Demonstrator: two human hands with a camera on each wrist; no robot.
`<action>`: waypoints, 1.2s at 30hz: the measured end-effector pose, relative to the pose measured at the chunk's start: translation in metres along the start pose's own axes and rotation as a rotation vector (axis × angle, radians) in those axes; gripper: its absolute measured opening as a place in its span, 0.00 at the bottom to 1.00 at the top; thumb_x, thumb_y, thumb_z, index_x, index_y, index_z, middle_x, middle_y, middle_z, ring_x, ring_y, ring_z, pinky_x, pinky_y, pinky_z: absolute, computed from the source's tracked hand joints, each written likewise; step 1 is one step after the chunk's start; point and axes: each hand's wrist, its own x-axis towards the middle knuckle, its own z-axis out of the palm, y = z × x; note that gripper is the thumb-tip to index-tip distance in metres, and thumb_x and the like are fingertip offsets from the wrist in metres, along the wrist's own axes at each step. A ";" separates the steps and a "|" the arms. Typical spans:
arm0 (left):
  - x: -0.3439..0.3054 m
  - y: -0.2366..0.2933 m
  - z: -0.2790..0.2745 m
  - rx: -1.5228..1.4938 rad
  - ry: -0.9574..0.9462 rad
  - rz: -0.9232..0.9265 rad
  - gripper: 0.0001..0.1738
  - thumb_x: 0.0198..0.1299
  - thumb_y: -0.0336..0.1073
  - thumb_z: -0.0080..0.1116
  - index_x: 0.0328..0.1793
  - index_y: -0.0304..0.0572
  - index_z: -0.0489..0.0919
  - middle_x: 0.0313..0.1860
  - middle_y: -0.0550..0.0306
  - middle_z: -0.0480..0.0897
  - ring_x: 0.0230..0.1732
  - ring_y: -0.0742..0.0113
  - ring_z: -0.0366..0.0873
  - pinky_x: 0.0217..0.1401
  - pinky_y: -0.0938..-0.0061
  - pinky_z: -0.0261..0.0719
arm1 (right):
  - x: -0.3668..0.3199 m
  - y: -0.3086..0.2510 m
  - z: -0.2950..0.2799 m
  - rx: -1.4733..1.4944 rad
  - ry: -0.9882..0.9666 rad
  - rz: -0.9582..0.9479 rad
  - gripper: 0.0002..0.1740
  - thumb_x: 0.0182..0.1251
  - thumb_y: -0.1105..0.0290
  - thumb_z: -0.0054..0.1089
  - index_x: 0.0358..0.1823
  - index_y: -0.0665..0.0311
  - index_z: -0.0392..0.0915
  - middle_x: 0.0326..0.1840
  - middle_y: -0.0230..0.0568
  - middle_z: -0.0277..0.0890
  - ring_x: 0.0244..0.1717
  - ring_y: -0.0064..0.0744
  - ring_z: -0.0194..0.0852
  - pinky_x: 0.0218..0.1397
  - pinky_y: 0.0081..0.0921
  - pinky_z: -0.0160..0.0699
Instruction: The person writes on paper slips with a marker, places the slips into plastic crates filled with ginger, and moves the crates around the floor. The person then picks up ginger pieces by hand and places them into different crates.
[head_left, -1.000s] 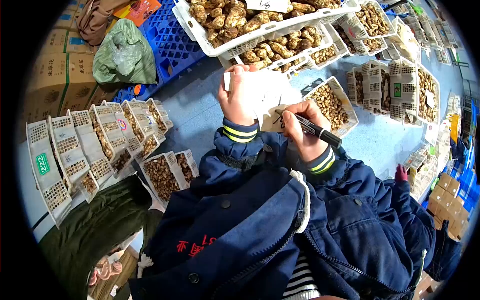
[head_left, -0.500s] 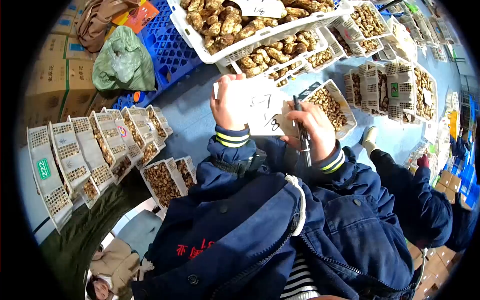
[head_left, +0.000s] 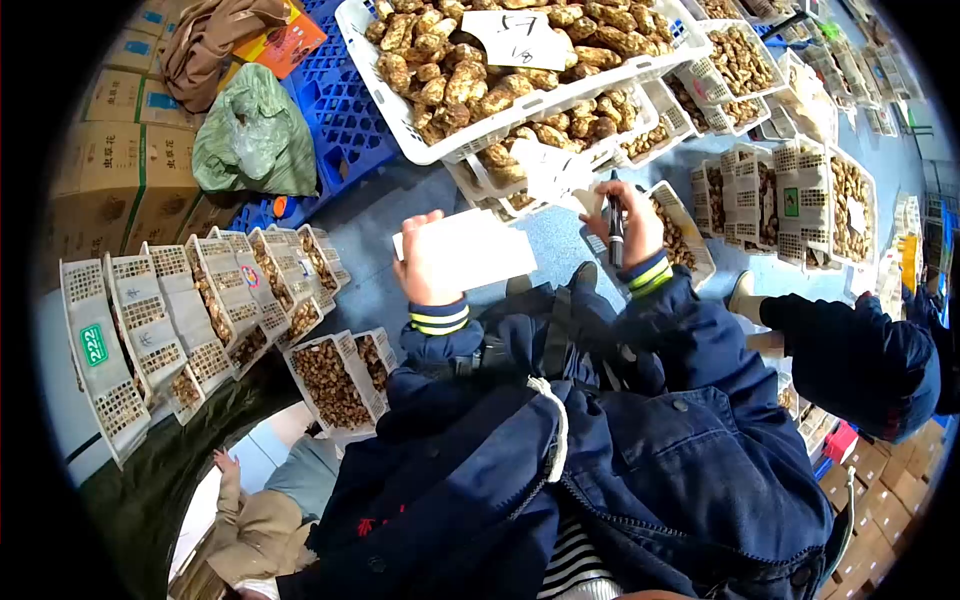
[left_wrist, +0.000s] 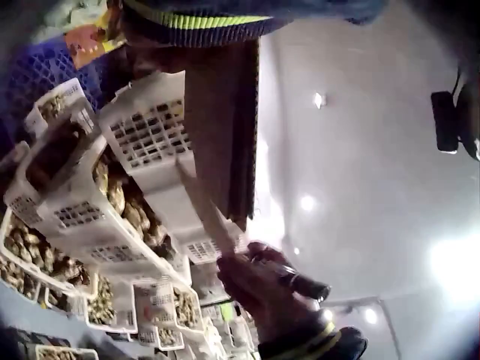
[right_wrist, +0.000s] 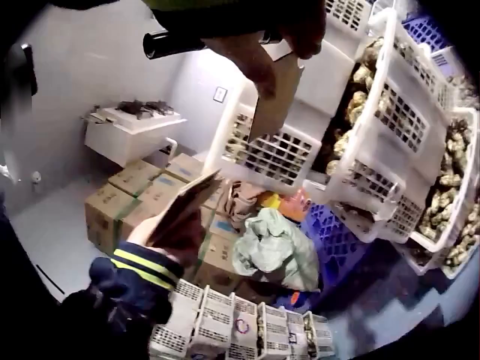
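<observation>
My left hand (head_left: 425, 265) grips a stack of blank white cards (head_left: 470, 250) in front of my chest; the left wrist view shows the stack (left_wrist: 225, 135) edge-on. Farther forward, my right hand (head_left: 628, 212) holds a black marker (head_left: 615, 225) upright. It also pinches a written paper slip (head_left: 550, 165) against the stacked white crates of mushrooms (head_left: 400, 110). In the right wrist view the slip (right_wrist: 277, 97) hangs from the fingertips under the marker (right_wrist: 202, 41). Another label card (head_left: 518, 38) lies on the top crate's mushrooms.
Small white baskets of mushrooms (head_left: 200, 290) stand in rows at the left, and more baskets (head_left: 800, 190) at the right. A green bag (head_left: 255, 125), a blue pallet (head_left: 345, 90) and cardboard boxes (head_left: 110, 170) sit at the back left. A person in dark blue (head_left: 860, 350) bends in at the right; a second person (head_left: 270, 500) is below left.
The right hand stopped writing, took the written slip off the stack and carried it forward to the crates. The left hand dropped left with the remaining cards.
</observation>
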 end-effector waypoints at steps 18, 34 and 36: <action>-0.009 0.020 0.016 0.060 -0.069 0.011 0.15 0.66 0.46 0.47 0.41 0.41 0.74 0.40 0.52 0.80 0.40 0.63 0.78 0.44 0.69 0.77 | 0.038 0.005 0.050 0.640 0.024 0.192 0.20 0.64 0.59 0.58 0.48 0.67 0.70 0.38 0.44 0.75 0.39 0.32 0.75 0.38 0.23 0.73; -0.044 0.034 0.067 0.233 -0.380 -0.070 0.20 0.68 0.48 0.41 0.40 0.38 0.74 0.37 0.53 0.80 0.41 0.70 0.75 0.47 0.75 0.70 | -0.013 -0.123 0.006 0.662 -0.090 0.320 0.11 0.58 0.69 0.64 0.36 0.68 0.73 0.27 0.35 0.77 0.28 0.17 0.72 0.34 0.16 0.73; -0.043 0.030 0.065 0.201 -0.400 -0.064 0.20 0.68 0.48 0.41 0.40 0.37 0.74 0.37 0.53 0.80 0.41 0.69 0.75 0.47 0.75 0.70 | -0.013 -0.123 0.011 0.665 -0.045 0.295 0.11 0.58 0.69 0.64 0.36 0.68 0.74 0.27 0.36 0.77 0.28 0.17 0.72 0.34 0.16 0.73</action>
